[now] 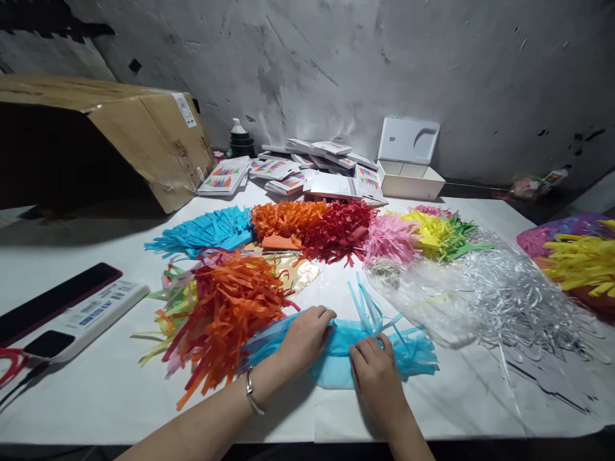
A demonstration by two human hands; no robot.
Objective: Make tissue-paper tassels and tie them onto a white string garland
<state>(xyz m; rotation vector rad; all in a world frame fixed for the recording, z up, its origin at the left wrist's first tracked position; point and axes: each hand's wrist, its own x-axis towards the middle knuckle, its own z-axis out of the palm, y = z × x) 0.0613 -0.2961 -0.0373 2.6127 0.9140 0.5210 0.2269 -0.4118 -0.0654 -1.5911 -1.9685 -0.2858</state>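
A light blue tissue-paper tassel (343, 336) lies across the front of the white table, its cut fringe spreading to both sides and a few strips sticking up behind. My left hand (307, 336), with a silver bracelet at the wrist, is closed on its left half, fingertips pressed together on the paper. On the right half, my right hand (375, 378) grips the paper with bent fingers; its thumb is at the flat, unfringed part near the front edge. An orange tissue-paper fringe pile (235, 314) lies beside my left hand and touches the blue strips.
Behind lies a row of blue (206, 230), orange (283, 221), red (341, 230), pink (391, 238) and yellow fringe (425, 230). Silver tinsel (519, 294) is at the right. Several small boxes (331, 182) and a cardboard box (154, 134) stand behind; a phone (62, 301) rests at the left.
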